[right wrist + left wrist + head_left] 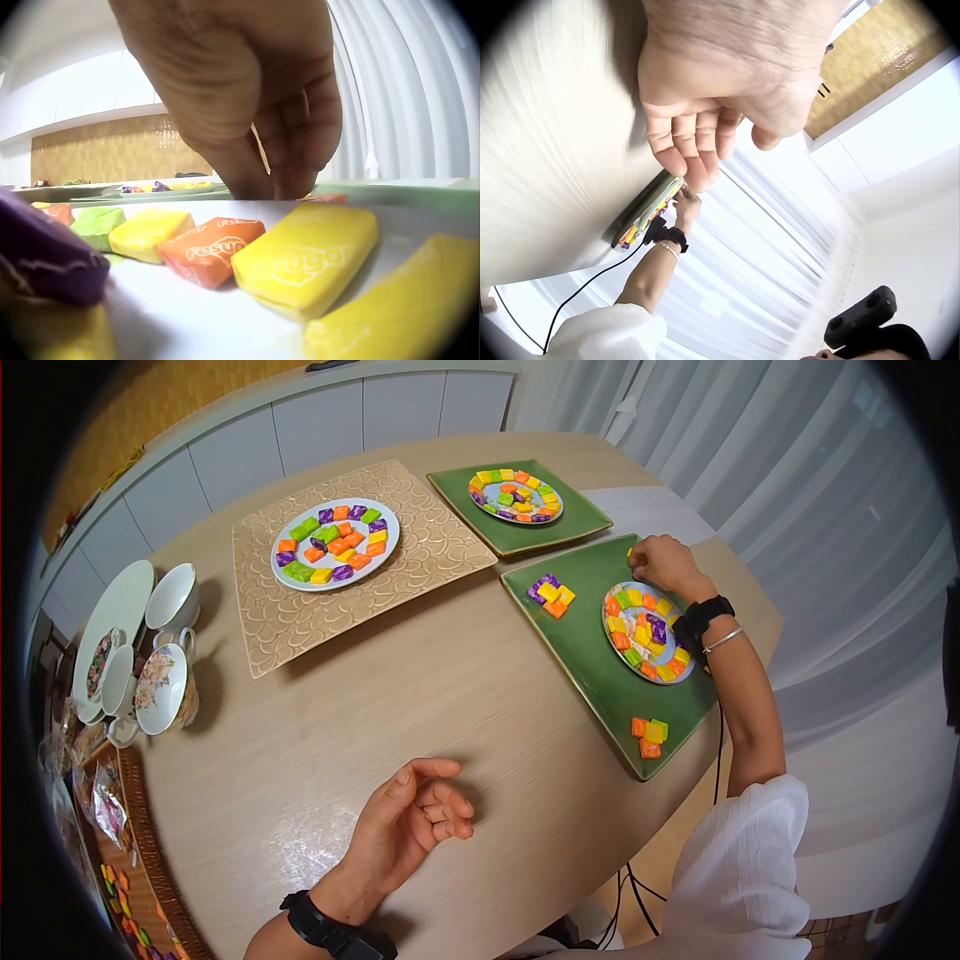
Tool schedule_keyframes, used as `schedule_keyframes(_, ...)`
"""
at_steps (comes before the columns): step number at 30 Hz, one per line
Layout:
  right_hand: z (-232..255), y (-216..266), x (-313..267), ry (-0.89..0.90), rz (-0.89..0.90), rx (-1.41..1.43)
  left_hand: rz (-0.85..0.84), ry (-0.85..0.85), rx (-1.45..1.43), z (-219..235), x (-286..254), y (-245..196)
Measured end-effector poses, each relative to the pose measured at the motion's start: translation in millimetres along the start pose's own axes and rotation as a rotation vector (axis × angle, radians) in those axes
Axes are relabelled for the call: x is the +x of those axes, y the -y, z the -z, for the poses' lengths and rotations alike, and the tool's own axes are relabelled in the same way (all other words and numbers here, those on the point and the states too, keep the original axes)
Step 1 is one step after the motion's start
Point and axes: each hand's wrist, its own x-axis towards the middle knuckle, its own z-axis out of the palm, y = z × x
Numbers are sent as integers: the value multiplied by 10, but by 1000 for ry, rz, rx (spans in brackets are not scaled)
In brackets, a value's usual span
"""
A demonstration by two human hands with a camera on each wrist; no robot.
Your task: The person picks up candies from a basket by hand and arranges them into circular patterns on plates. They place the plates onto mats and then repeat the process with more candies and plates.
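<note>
My right hand (665, 565) reaches to the far corner of the nearer green tray (590, 660), fingers bent down beside a yellow candy (630, 552). In the right wrist view the fingertips of that hand (255, 97) dip behind the plate's rim, so their grip is hidden. A white plate (665, 643) on this tray carries a ring of wrapped candies, others inside it. Small candy piles lie on the tray at left (551, 596) and near corner (650, 736). My left hand (405, 825), palm turned up and fingers loosely bent, holds nothing above the table.
A gold patterned tray (440, 550) and a second green tray (590, 520) each bear a plate of candies. Cups (172, 595) and floral dishes (160, 685) stand at left by a wicker basket (150, 840). Cables (632, 875) hang past the table's near edge.
</note>
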Motion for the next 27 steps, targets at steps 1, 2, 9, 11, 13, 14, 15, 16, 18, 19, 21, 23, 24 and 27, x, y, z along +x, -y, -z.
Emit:
schedule_keyframes(1,-7,-12,8,4,24,25,2,-14,5,-1,0,5)
schedule_keyframes(2,-6,-21,4,-10,40,11,3,-28,11,-2,0,7)
schedule_keyframes(9,28,88,-99,-63,-54,-185,3,-29,18,4,0,9)
schedule_keyframes(11,17,83,-100,-52,-51,-180,2,-28,16,7,0,10)
schedule_keyframes(13,21,90,-87,-41,-48,-131,1,-25,16,6,1,9)
schedule_keyframes(14,14,84,-75,-49,-35,-129,0,-24,17,5,2,7)
schedule_keyframes(15,4,81,-61,-57,-21,-126,1,-23,16,5,2,9)
schedule_keyframes(16,-2,78,-49,-66,-8,-124,1,-22,15,6,2,9)
schedule_keyframes(18,-5,101,-26,-82,-11,-129,-1,-9,12,9,1,5)
schedule_keyframes(19,-7,114,-17,-90,-13,-131,-2,3,9,14,0,2)
schedule_keyframes(21,-51,62,17,-118,-28,-153,-3,19,2,20,-1,1)
schedule_keyframes(23,-32,54,48,-129,-92,-144,-7,24,-5,24,-1,5)
schedule_keyframes(24,22,56,50,-125,-149,-125,-8,24,-5,26,-3,3)
schedule_keyframes(27,63,38,11,-91,-256,-181,-4,32,-8,16,0,1)
